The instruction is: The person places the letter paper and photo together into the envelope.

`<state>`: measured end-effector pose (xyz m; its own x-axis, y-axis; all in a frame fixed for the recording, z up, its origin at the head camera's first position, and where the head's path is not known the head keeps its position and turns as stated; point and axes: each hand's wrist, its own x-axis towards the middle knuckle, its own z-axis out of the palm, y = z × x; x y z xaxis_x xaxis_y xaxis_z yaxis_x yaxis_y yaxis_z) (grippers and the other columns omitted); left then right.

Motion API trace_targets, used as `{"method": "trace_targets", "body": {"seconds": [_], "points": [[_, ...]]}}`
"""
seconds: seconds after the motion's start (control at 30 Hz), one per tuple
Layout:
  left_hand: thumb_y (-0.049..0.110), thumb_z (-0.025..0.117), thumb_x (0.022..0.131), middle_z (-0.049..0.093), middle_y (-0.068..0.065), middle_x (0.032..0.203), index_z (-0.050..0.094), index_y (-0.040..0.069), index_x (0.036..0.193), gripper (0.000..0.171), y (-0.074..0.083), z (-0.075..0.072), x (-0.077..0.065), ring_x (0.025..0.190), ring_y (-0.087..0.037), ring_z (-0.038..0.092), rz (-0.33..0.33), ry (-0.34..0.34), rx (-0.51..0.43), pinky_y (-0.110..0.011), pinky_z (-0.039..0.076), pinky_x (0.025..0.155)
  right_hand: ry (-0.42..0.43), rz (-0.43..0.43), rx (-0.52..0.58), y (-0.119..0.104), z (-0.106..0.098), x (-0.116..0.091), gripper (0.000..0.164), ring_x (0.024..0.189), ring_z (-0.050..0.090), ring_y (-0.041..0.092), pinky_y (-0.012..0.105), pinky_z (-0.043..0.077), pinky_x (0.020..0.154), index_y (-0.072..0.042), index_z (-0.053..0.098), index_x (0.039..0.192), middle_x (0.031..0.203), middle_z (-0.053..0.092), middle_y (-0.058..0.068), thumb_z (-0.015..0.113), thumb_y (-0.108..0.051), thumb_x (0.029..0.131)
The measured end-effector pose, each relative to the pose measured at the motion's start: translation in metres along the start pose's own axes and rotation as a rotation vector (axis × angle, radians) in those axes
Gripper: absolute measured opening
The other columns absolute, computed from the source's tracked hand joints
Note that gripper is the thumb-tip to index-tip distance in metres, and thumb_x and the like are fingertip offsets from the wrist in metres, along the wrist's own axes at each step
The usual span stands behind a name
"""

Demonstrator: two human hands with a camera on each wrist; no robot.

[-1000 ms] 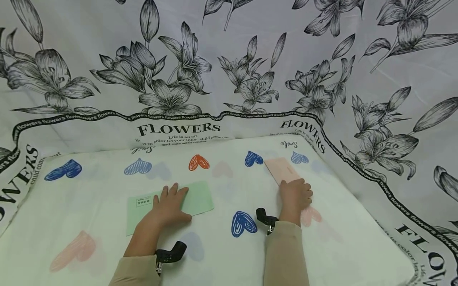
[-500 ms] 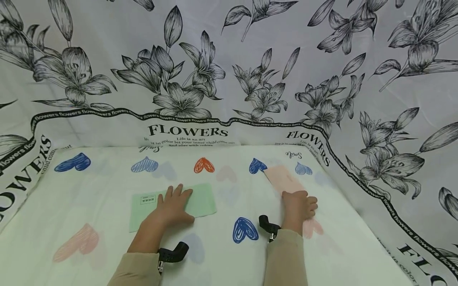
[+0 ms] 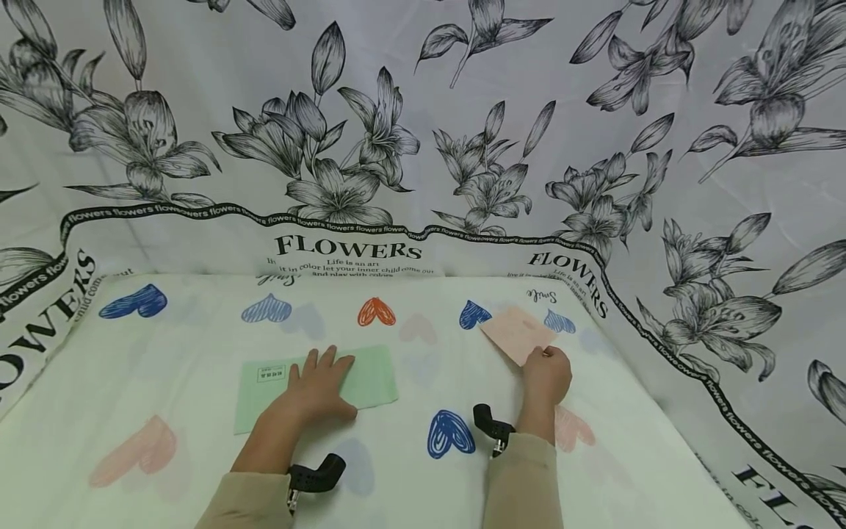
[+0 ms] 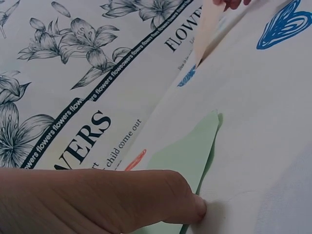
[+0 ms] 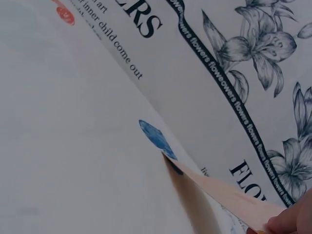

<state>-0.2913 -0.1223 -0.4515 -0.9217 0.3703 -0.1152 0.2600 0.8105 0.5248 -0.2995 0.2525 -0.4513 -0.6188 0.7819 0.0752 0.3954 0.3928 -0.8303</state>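
Note:
A flat green paper rectangle (image 3: 377, 375) with a small printed box lies on the heart-print cloth. My left hand (image 3: 313, 393) rests on it, fingers spread, the thumb at its near edge. In the left wrist view the left thumb (image 4: 180, 200) reaches just past that edge. My right hand (image 3: 547, 376) pinches the near right corner of a pink paper piece (image 3: 518, 332). The right wrist view shows this pink paper (image 5: 229, 192) slanting up from the cloth, its far corner low by a blue heart. A bit of orange shows by the thumb there.
White cloth (image 3: 410, 470) printed with hearts covers the surface. Behind and to the right rises a flower-print curtain (image 3: 463, 184) with a dark lettered border. Each wrist carries a black camera mount, the left mount (image 3: 319, 474) and the right mount (image 3: 492, 422).
My right hand has turned and raised the near end of the pink paper, its fingers now closed at the corner. The left hand stays on the green paper. The head view has shifted slightly.

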Motion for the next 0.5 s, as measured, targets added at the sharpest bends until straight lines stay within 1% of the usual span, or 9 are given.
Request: {"method": "trace_targets", "body": {"seconds": [0.1,0.2,0.37,0.5], "points": [[0.022,0.084,0.071,0.025,-0.035,0.160,0.047,0.000,0.149,0.089,0.0004,0.0032,-0.0004,0.147,-0.060,0.011,-0.001,-0.006,-0.003,-0.079,0.008,0.111,-0.019,0.010,0.021,-0.0011,-0.0008,-0.0008,0.037,0.115,0.059,0.047,0.057,0.045,0.100,0.010,0.064,0.126,0.126,0.063,0.029,0.049,-0.016,0.103],[0.022,0.084,0.071,0.025,-0.035,0.160,0.047,0.000,0.149,0.089,0.0005,0.0051,-0.0001,0.147,-0.060,0.011,-0.005,-0.003,0.005,-0.080,0.008,0.111,-0.092,0.018,0.008,-0.0021,-0.0008,-0.0013,0.040,0.117,0.058,0.047,0.056,0.046,0.102,0.009,0.063,0.129,0.129,0.062,0.030,0.050,-0.018,0.104],[0.023,0.084,0.072,0.025,-0.035,0.160,0.046,0.001,0.150,0.089,0.0032,0.0024,0.0001,0.147,-0.060,0.011,-0.007,-0.001,0.018,-0.079,0.008,0.111,-0.230,-0.006,-0.089,-0.0025,0.0022,-0.0003,0.043,0.121,0.057,0.046,0.055,0.043,0.105,0.009,0.062,0.132,0.128,0.063,0.029,0.051,-0.021,0.103],[0.023,0.084,0.073,0.025,-0.035,0.160,0.047,0.001,0.150,0.089,0.0058,0.0002,0.0003,0.147,-0.060,0.012,-0.011,-0.001,0.020,-0.079,0.008,0.111,-0.289,-0.035,-0.141,-0.0045,0.0028,0.0000,0.043,0.124,0.055,0.046,0.056,0.042,0.107,0.010,0.061,0.133,0.134,0.059,0.030,0.050,-0.019,0.103]]}}
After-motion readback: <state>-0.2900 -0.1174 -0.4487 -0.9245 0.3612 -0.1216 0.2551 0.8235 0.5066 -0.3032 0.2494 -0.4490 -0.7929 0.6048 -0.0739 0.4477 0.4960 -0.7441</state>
